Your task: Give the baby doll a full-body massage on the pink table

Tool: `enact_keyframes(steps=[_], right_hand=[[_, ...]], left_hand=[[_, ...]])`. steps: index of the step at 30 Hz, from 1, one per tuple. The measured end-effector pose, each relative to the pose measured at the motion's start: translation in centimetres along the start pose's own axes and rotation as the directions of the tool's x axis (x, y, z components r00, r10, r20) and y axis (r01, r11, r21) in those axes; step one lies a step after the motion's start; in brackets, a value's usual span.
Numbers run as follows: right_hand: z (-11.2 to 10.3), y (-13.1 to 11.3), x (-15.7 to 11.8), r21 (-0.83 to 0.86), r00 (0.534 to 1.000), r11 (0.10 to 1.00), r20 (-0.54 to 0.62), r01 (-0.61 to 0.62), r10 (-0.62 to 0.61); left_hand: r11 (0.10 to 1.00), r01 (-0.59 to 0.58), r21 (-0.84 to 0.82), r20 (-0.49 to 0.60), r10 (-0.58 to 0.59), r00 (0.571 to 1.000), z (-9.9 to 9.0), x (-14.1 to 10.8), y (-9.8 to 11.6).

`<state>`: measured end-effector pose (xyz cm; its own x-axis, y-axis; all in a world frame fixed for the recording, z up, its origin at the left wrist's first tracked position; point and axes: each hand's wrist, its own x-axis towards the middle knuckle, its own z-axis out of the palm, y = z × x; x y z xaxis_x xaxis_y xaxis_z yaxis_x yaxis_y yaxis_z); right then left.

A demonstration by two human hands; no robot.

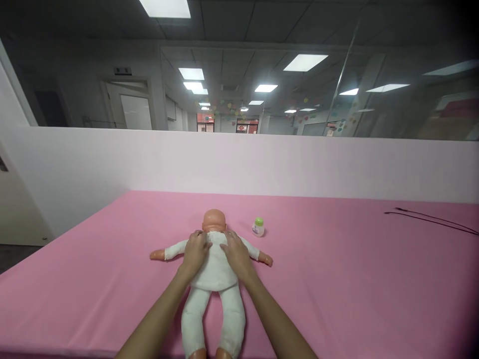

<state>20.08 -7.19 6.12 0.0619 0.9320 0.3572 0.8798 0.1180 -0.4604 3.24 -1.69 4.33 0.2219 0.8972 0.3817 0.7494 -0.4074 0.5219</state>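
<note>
A baby doll (pixel 216 269) in a white cloth suit lies stretched out with its arms spread and the smooth back of its head (pixel 214 219) towards me; its face is hidden. My left hand (pixel 196 251) rests on the left side of its upper back, fingers over the shoulder and thumb apart. On the right side, my right hand (pixel 237 253) lies the same way, thumb pointing inward. Both hands are open on the cloth, not wrapped round anything. Just beyond the right shoulder stands a small clear jar with a green lid (pixel 258 227).
Pink padded sheeting (pixel 337 279) covers the table under the doll. Two thin dark cords (pixel 434 219) lie at the far right. A low white wall (pixel 262 164) with a glass window (pixel 243 89) above it closes off the back.
</note>
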Motion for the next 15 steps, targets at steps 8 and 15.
enact_keyframes(steps=[8,15], right_hand=[[2.1,1.1,2.0,-0.092,0.989,0.987,0.057,-0.132,0.138],[1.8,0.0,-1.2,0.028,0.989,0.997,0.131,-0.078,0.073]], left_hand=[[0.987,0.107,0.117,0.128,-0.122,0.984,0.0,1.1,0.3],[0.995,-0.005,0.099,0.13,-0.008,0.992,-0.5,-2.9,0.7]])
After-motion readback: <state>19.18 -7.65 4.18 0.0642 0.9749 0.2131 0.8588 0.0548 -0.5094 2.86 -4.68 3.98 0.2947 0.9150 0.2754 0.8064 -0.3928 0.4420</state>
